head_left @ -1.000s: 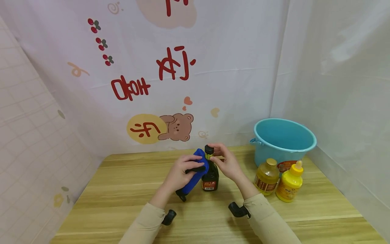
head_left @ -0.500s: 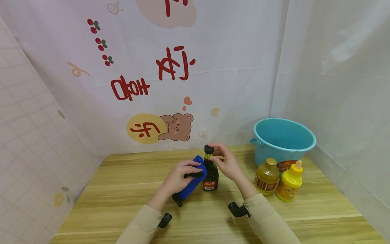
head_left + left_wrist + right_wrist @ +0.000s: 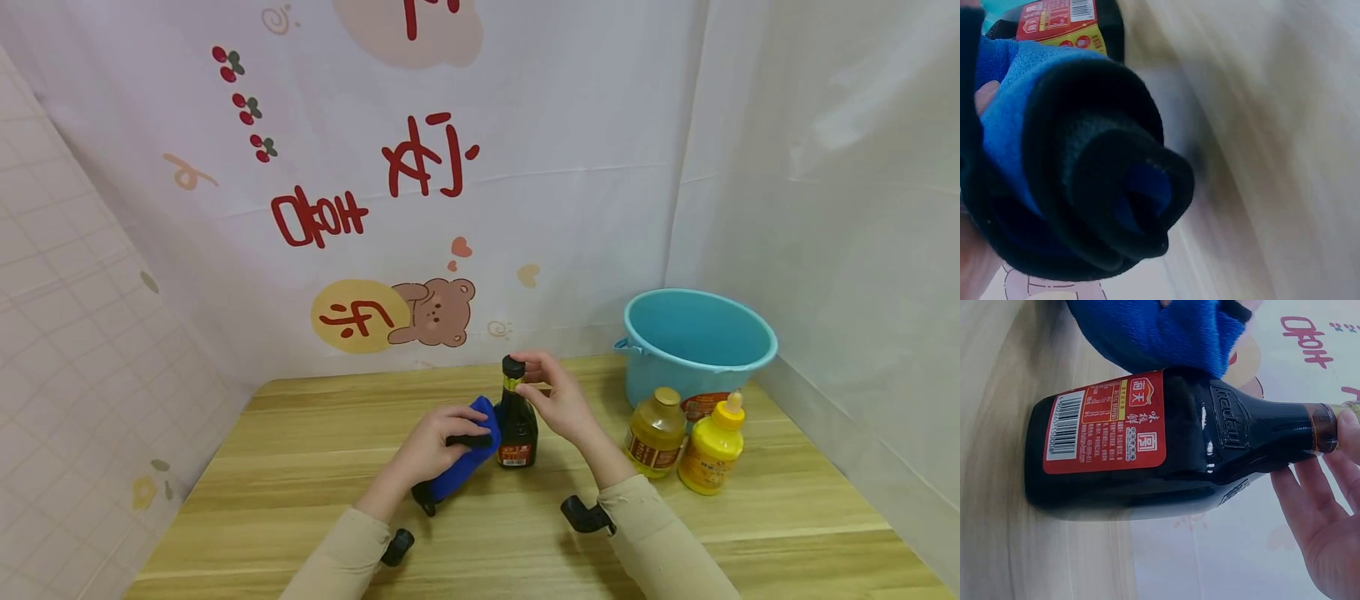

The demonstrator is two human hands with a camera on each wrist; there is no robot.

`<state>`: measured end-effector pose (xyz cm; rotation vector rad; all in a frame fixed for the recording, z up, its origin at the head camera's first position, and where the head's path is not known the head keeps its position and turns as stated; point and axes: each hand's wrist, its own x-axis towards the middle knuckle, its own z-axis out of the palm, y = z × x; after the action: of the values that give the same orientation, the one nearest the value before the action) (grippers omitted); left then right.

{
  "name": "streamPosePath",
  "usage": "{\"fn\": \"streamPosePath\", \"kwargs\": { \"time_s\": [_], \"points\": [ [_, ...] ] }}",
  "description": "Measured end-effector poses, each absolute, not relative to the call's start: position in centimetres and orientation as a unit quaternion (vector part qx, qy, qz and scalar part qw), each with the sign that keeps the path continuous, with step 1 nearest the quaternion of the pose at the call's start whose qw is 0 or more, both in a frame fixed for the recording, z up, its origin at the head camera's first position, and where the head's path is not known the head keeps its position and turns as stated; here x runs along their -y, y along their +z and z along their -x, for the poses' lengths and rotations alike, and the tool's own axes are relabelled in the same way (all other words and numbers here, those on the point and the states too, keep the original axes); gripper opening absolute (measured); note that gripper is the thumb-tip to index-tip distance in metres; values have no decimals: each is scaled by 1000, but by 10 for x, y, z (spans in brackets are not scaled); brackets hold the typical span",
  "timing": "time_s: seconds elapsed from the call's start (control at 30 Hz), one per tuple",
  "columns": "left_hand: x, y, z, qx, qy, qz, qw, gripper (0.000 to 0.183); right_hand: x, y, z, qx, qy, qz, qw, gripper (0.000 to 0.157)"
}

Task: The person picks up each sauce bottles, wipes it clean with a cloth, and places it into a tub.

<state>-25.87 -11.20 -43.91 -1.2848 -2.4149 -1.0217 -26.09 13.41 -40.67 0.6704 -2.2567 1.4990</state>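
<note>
A dark soy sauce bottle with a black cap and a red label stands upright on the wooden table. My right hand pinches its neck from the right, thumb and fingers around the yellow band under the cap. In my left hand is a rolled blue cloth with black edging, gripped at the bottle's left side. The left wrist view looks into the cloth's rolled end. In the right wrist view the blue cloth lies against the bottle's shoulder, beside the red label.
At the back right stands a light blue bucket. In front of it are a bottle of yellowish liquid with a gold cap and a yellow squeeze bottle. A printed white curtain hangs behind the table.
My left hand has slid the blue cloth down and slightly left along the bottle, from near its neck to its body. The right hand stays on the neck.
</note>
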Motion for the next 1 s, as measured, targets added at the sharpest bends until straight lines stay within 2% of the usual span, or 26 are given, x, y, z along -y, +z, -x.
{"fn": "streamPosePath", "kwargs": {
  "time_s": [0.67,1.0],
  "points": [
    [106,-459,256,852,-207,475,82,38,-134,-406,260,797,530,-234,173,44],
    [95,-454,253,881,-171,438,49,35,-136,-407,260,789,533,-250,177,44]
  ]
}}
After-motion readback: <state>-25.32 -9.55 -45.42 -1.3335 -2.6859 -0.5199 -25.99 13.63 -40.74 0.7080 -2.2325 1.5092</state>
